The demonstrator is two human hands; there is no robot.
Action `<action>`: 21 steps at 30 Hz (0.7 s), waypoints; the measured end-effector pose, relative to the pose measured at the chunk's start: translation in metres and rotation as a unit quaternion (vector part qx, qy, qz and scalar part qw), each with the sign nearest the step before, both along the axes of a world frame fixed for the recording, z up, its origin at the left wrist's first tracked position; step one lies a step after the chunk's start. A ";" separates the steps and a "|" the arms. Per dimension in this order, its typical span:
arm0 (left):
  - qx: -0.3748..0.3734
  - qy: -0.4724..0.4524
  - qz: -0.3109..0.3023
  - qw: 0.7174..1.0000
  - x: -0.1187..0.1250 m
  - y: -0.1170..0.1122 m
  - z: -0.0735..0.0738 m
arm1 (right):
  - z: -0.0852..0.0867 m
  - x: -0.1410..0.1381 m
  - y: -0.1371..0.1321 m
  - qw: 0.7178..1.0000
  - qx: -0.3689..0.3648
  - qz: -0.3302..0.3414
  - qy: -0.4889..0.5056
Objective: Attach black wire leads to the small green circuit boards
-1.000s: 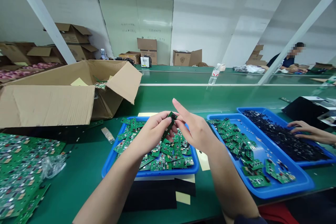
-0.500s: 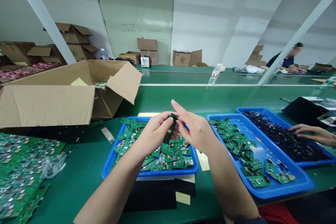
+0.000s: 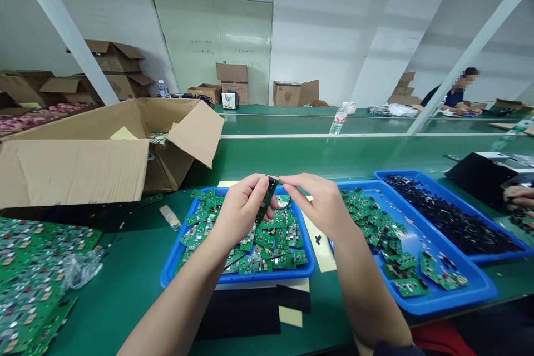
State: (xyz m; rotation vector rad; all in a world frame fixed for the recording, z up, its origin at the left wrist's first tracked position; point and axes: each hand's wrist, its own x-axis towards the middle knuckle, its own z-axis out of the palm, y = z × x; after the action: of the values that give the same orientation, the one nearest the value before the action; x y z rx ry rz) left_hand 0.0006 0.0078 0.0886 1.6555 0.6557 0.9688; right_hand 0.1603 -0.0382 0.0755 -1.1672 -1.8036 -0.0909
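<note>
My left hand (image 3: 240, 208) pinches a small green circuit board (image 3: 267, 199) and holds it edge-on above a blue tray (image 3: 175, 258) heaped with several similar boards. My right hand (image 3: 323, 203) is closed in a pinch at the board's top edge, fingertips touching it. Both hands hover over the tray's far half. A second blue tray (image 3: 467, 295) to the right holds more green boards, and a third blue tray (image 3: 421, 177) behind it is full of small black parts.
An open cardboard box (image 3: 83, 161) stands at the left. Large green board panels (image 3: 29, 272) lie at the near left. A co-worker's hand (image 3: 519, 197) is at the far right by a black device (image 3: 479, 175). A water bottle (image 3: 339, 118) stands on the belt.
My right hand's outstretched finger has curled down into a pinch on the board's top edge. The co-worker's hand has pulled back from the tray of black parts toward the right.
</note>
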 end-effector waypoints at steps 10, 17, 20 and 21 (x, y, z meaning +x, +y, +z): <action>-0.008 -0.011 -0.017 1.000 -0.001 0.001 -0.002 | 0.001 0.007 0.005 0.999 0.029 -0.035 -0.002; 0.057 0.099 -0.100 0.988 -0.003 0.003 -0.002 | -0.003 0.008 0.011 0.982 0.154 -0.070 -0.082; 0.047 0.088 -0.086 0.991 -0.005 0.008 -0.001 | -0.003 0.010 0.010 0.979 0.165 -0.067 -0.096; 0.038 0.077 -0.077 0.993 -0.006 0.009 -0.001 | -0.002 0.011 0.010 0.979 0.165 -0.066 -0.097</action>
State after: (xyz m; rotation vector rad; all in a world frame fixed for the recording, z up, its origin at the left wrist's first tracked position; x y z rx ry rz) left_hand -0.0053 0.0169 0.0877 1.8330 0.5881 0.7689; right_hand 0.1715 -0.0287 0.0732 -1.0633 -1.7917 -0.5789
